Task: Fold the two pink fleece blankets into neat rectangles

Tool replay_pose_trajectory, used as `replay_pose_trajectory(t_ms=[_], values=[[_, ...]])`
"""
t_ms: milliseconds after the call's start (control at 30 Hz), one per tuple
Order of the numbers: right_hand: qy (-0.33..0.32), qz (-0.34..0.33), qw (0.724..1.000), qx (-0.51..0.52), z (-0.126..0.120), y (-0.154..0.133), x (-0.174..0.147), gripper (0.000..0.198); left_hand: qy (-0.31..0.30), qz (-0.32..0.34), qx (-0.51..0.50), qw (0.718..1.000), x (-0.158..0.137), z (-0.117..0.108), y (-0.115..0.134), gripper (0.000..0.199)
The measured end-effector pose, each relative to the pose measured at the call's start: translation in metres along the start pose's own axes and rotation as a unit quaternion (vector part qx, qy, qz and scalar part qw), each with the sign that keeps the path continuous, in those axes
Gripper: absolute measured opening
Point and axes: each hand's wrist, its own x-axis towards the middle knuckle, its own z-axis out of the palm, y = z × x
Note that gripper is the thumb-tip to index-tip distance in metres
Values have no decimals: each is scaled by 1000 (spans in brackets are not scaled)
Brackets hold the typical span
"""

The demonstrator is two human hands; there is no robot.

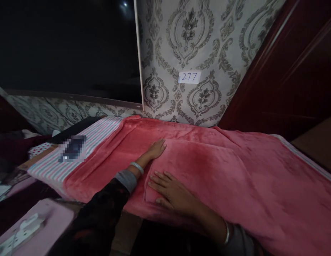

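A pink plush blanket (224,170) is spread over a table-height surface, with one part folded over on itself in the middle. My left hand (156,148) lies flat near the far left corner of the folded part, its fingers stretched out. Closer to me, my right hand (172,191) rests palm down on the fold's left side with its fingers spread. Neither hand grips the cloth. Under the blanket's left side shows a striped cloth (52,165), on which a dark, pixelated object (73,148) lies.
A large dark television screen (66,46) hangs at the left above the surface. Behind is patterned wallpaper with a paper label reading 277 (189,77). Dark red wooden panels (277,67) stand at the right. A white power strip (21,233) lies on a pink stool (52,213) at lower left.
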Motion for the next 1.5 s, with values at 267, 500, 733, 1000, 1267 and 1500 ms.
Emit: replay_pose_trajectory(t_ms=[267,500,733,1000,1267,1500], values=[[71,-7,997,-34,-2,-13,1,57,7,-48,59,997,0,-32,17,56],[230,121,962,-80,-62,20,-42,47,55,-111,101,987,16,-54,48,54],[341,423,828,-139,-111,129,-105,51,93,-102,97,986,-5,-9,67,55],[325,440,806,-226,-55,157,-114,46,108,-87,128,982,-10,0,58,60],[328,437,809,-217,-58,161,-117,48,126,-84,136,979,-16,-1,65,57],[329,435,808,-225,-58,155,-114,48,129,-106,118,979,-25,-5,71,57]])
